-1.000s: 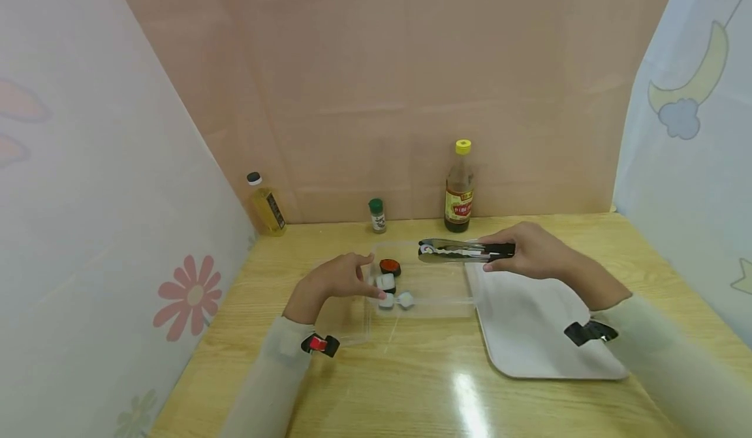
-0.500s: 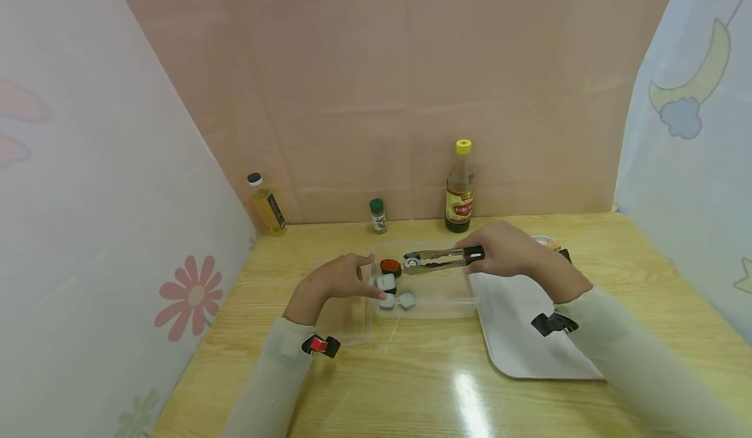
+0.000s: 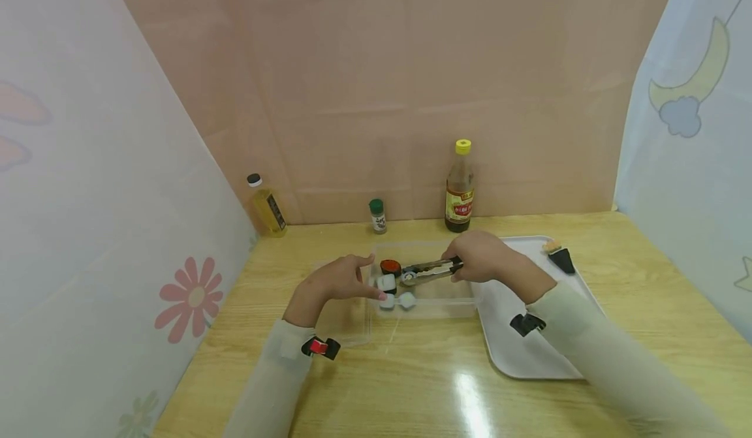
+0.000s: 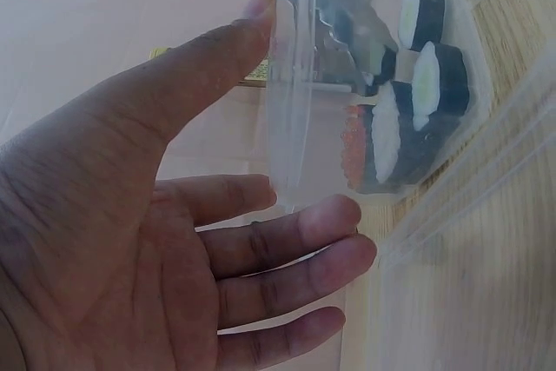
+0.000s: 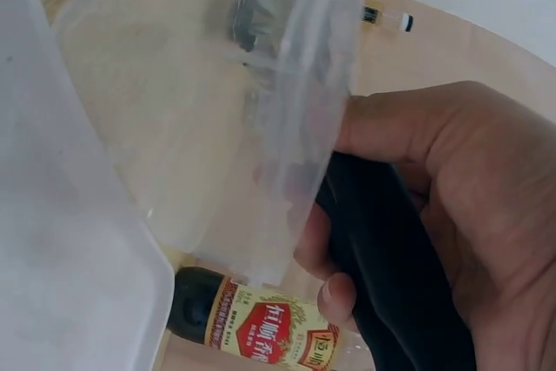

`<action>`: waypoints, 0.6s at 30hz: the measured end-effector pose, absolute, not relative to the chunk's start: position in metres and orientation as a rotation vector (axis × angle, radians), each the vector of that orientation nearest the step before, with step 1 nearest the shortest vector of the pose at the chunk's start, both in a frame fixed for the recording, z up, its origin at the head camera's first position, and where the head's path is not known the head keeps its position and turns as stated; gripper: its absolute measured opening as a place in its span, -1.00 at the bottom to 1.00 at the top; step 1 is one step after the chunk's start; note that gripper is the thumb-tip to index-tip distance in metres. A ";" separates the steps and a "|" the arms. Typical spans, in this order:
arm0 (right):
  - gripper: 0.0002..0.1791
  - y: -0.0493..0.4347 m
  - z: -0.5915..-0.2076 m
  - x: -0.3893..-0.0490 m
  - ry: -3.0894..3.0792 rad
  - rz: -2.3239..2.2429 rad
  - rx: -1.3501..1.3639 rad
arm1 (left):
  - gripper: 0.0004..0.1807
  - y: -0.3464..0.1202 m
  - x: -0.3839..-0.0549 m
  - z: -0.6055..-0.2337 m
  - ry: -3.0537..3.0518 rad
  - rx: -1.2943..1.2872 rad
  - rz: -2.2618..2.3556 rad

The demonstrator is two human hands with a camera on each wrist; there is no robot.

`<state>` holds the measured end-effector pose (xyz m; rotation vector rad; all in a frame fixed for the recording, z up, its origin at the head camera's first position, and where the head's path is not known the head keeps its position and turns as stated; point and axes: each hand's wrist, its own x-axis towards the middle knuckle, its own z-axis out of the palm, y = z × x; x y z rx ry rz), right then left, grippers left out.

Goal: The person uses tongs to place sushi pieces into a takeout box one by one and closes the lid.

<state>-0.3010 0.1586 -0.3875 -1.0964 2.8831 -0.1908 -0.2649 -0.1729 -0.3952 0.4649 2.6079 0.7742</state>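
Observation:
In the head view my right hand [image 3: 478, 255] grips the tongs [image 3: 431, 270] by their black handle [image 5: 391, 249]. The metal arms reach down into a clear plastic box [image 3: 472, 309], with a small sushi roll [image 4: 379, 62] between their tips. Beside it in the box stand a sushi roll topped with orange-red roe [image 3: 390, 266] and several white-and-black sushi rolls [image 4: 439, 84]. My left hand [image 3: 337, 277] is at the box's left wall; thumb and forefinger touch the rim [image 4: 291, 128], and its other fingers extend loosely below in the left wrist view.
The box's clear lid [image 3: 352, 341] spreads to the left, under my left hand. A white tray [image 3: 517, 359] lies right, with a black cone-shaped roll [image 3: 562, 260] at its far corner. Along the back stand an oil bottle [image 3: 269, 211], a green-capped shaker [image 3: 378, 217] and a yellow-capped bottle [image 3: 459, 196].
My right hand has carried the tongs and the sushi roll left and down into the box, uncovering the cone-shaped roll on the tray. My left hand stays in place.

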 end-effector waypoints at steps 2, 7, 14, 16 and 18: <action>-0.66 0.156 -0.391 -0.302 2.885 -0.188 -1.095 | 0.21 -0.173 -0.264 -0.395 2.608 0.472 0.776; -0.62 0.154 -0.397 -0.302 2.891 -0.161 -1.098 | 0.19 -0.172 -0.262 -0.394 2.610 0.469 0.772; -0.48 0.157 -0.389 -0.292 2.932 -0.197 -1.034 | 0.19 -0.172 -0.262 -0.394 2.613 0.457 0.763; -0.46 0.161 -0.385 -0.288 2.965 -0.221 -1.006 | 0.20 -0.172 -0.262 -0.394 2.614 0.458 0.764; -0.42 0.168 -0.381 -0.284 3.002 -0.255 -0.972 | 0.20 -0.172 -0.262 -0.393 2.618 0.461 0.761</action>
